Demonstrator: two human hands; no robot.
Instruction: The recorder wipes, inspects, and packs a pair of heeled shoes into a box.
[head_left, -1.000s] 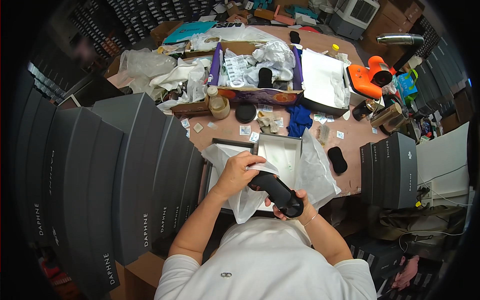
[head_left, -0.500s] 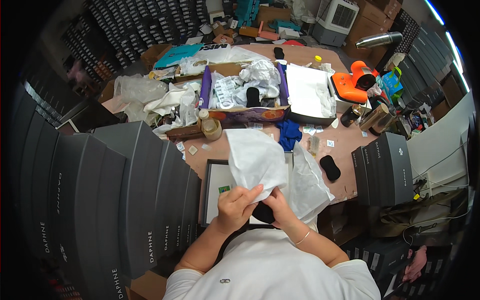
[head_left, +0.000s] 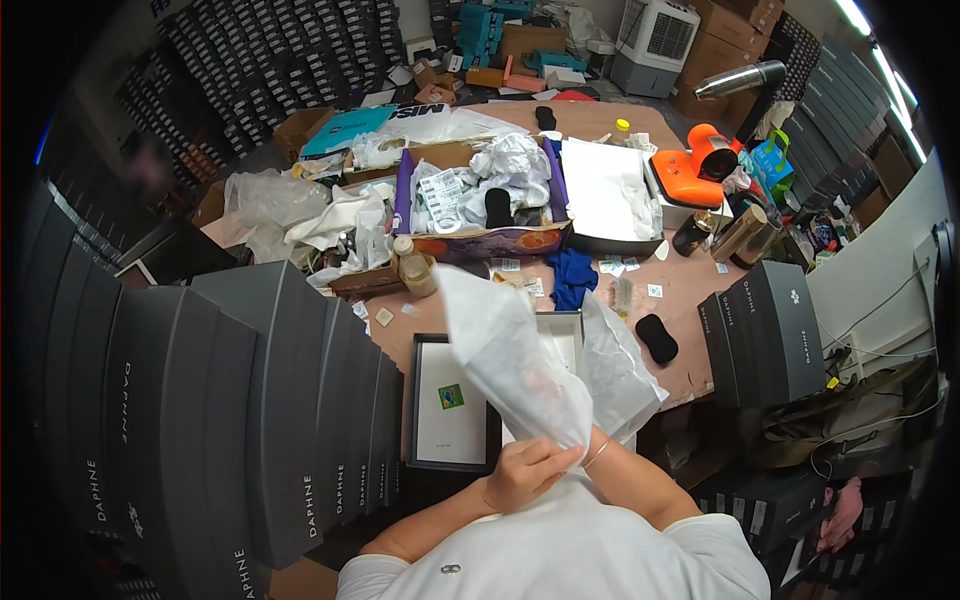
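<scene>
Above the open box lid (head_left: 452, 405), both hands, left hand (head_left: 522, 472) showing, right hand hidden, pinch a light, limp white tissue sheet (head_left: 510, 365), best gripped at its gathered lower end.

Thin white tissue paper (head_left: 510, 360), matt, softly creased. Grey boxes (head_left: 240, 400) smooth matt cardboard. Orange tool (head_left: 695, 165) glossy plastic. Tabletop (head_left: 690, 300) smooth reddish-brown wood look.

black shoe: gone from view | white tissue sheet (head_left: 515, 365): raised upright | hands (head_left: 525, 470): drawn in close to chest
</scene>
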